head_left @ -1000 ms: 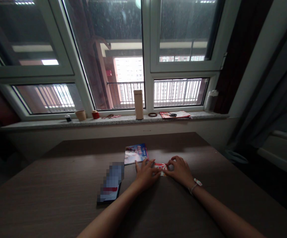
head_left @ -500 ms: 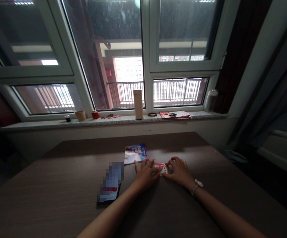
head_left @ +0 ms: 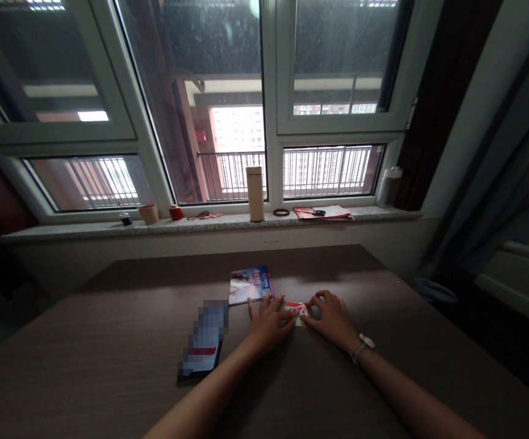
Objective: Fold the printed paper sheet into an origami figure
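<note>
A small folded piece of red and white paper (head_left: pixel 296 305) lies on the dark wooden table, between my two hands. My left hand (head_left: pixel 269 322) rests with its fingers spread, the thumb pressing the paper down from the left. On the other side, my right hand (head_left: pixel 332 318) is curled, its index finger and thumb at the paper's right edge. That grip partly covers the paper. Just beyond my left fingertips is a blue and white printed booklet (head_left: pixel 248 285). A phone (head_left: pixel 204 341) with a blurred-out screen is left of my left forearm.
On the stone windowsill stand a beige thermos (head_left: pixel 255 194), a paper cup (head_left: pixel 147 213), a red spool (head_left: pixel 175 212) and a dark small bottle (head_left: pixel 125 218). Further right are a bracelet (head_left: pixel 281 212), red papers (head_left: pixel 332 212) with scissors (head_left: pixel 318 213), and a clear bottle (head_left: pixel 388 186).
My right thumb has shifted slightly at the paper's near edge. Otherwise both hands, the paper, the booklet and the phone stay in place.
</note>
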Tool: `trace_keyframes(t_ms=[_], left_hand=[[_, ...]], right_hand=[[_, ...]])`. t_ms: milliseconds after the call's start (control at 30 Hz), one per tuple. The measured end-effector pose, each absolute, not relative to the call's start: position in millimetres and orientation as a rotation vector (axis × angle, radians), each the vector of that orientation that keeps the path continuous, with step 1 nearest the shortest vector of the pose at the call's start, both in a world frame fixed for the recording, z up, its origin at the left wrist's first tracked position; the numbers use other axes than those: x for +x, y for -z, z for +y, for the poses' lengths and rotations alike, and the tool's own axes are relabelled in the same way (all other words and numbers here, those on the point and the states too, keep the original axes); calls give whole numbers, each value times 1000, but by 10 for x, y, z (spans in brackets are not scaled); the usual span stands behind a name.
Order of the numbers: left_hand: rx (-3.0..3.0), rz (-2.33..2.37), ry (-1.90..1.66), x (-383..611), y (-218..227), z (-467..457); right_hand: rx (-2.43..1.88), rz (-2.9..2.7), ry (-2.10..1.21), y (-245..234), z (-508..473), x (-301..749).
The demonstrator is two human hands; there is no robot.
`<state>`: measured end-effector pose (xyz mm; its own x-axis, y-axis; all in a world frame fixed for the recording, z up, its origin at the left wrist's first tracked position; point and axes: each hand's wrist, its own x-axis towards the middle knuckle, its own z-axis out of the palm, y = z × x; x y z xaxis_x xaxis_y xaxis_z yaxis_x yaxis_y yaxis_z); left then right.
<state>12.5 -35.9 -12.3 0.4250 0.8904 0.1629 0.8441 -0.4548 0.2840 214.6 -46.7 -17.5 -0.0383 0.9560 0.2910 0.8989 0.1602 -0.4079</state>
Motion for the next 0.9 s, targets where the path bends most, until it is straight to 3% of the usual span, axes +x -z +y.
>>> trace_keyframes(t_ms=[900], left_hand=[[2524,1486,-469,97,155,-329]], right_hand=[[-1694,-1985,-123,165,-511,2160]])
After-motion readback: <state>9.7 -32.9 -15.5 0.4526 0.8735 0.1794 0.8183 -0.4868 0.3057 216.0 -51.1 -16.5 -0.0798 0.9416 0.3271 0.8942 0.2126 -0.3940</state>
